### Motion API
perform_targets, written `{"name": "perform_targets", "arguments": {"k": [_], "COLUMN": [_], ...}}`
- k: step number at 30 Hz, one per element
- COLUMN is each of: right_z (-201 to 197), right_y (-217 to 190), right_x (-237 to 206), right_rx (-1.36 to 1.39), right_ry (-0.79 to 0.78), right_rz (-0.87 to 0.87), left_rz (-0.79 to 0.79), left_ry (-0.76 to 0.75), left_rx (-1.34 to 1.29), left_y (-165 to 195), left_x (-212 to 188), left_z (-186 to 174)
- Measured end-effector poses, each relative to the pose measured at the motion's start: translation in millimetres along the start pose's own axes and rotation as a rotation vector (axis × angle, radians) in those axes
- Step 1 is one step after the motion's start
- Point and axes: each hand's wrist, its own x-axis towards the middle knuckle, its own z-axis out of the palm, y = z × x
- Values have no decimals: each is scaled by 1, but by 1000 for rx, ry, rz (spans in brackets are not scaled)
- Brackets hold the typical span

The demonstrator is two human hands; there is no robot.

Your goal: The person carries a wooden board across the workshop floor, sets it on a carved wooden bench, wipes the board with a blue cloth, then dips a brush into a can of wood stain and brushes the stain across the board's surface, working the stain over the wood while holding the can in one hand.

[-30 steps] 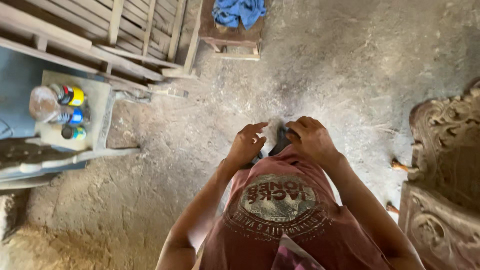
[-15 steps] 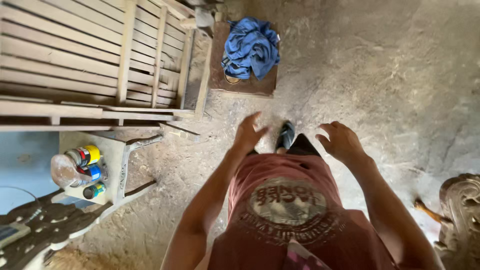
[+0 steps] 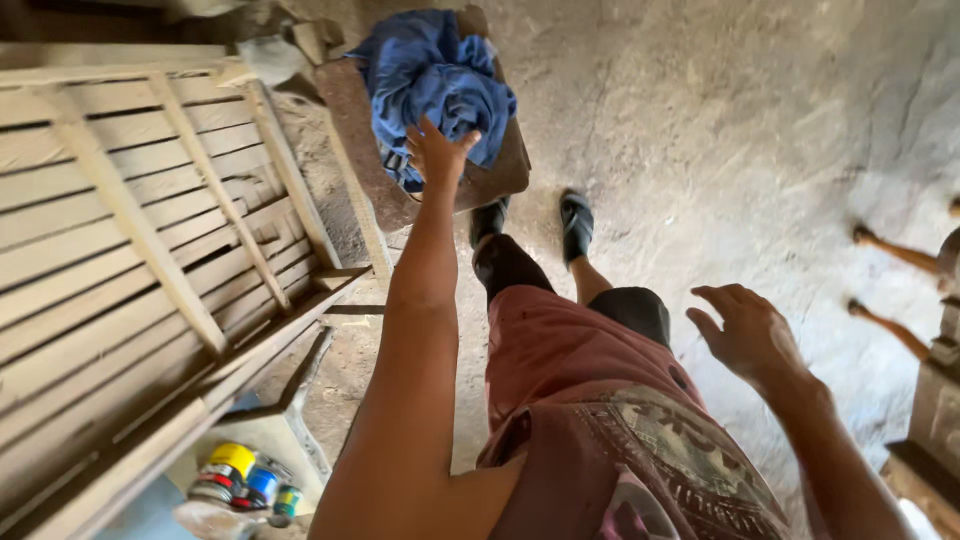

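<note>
We reached our left hand (image 3: 436, 150), fingers spread, onto the blue cloth (image 3: 435, 75) at the wooden stool's (image 3: 490, 175) near edge, right hand (image 3: 748, 330) loosely open, empty.

We have one head view, looking steeply down our front at the dusty floor (image 3: 760, 160), close in.

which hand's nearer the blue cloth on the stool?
Left. The left hand is stretched out, fingers spread at the blue cloth. The right hand hangs open far back beside the thigh.
</note>
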Motion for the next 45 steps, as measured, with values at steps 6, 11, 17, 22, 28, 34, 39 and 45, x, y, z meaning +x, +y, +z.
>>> {"name": "perform_targets", "arguments": {"k": [6,11,17,22,28,34,39,45], "right_z": [34,28,-1,43,90,114,117,123], "right_y": [-7,-57,-142,-168,-74,-14,4,17], "right_x": [13,34,122,192,155,58,7,-91], "right_rx": [37,193,157,150,140,250,167,253], "right_ry": [16,180,211,202,-44,38,-66,-34], "right_rz": [142,6,-253,-296,279,504,480,558], "left_rz": [245,265,579,696,291,74,175,72], "left_ry": [8,42,-793,-887,-109,-347,-255,-303], "left_rx": [429,-725,-1398,-1283,-170,497,544,544], "left_y": [-18,-35,20,19,-85,-153,-129,-94], "left_x": [56,75,-78,-134,-23,-18,-28,-54], "left_z": [30,-33,-132,-135,-26,61,69,28]}}
